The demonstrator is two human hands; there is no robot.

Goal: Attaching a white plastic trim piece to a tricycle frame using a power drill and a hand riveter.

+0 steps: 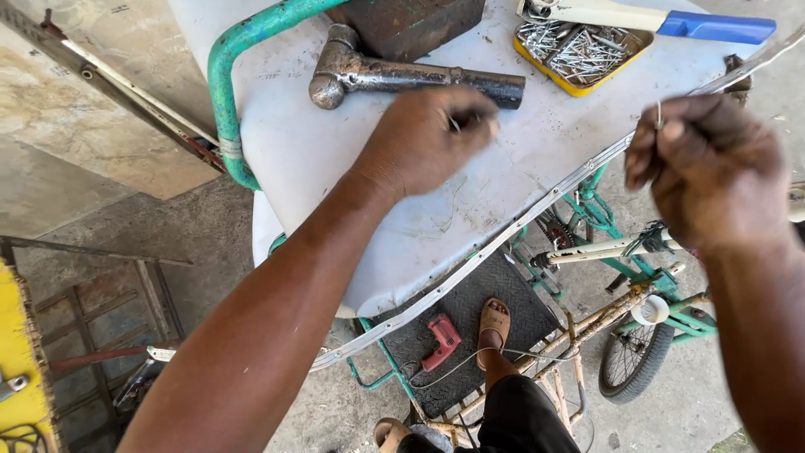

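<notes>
Two bare hands work above a white board (352,159) that lies across a green frame (225,92). The left hand (428,138) hovers over the board with its fingers curled together, pinching a small nail (454,123) between fingertips; the hand is blurred, so the exact grip is hard to make out. The right hand (708,168) is raised off the board's right edge, fingers closed, pinching a thin nail (659,115) upright between thumb and forefinger.

A long metal strip (537,210) runs diagonally across the board's near edge, from lower left up to upper right, passing between the two hands and just below the left one. Just beyond the left hand lies a rusty hammer (394,74), head to the left, handle pointing right, with a dark metal block (407,21) touching it at the far side. Near the board's far right corner sits a yellow tray (625,63) full of nails, and a blue-handled tool (671,21) rests across its top.

Below the board, a red drill (442,340) lies on a dark mat (486,302), just beside a sandalled foot (493,323). A small wheel (633,356) stands to the right, under the right forearm.
</notes>
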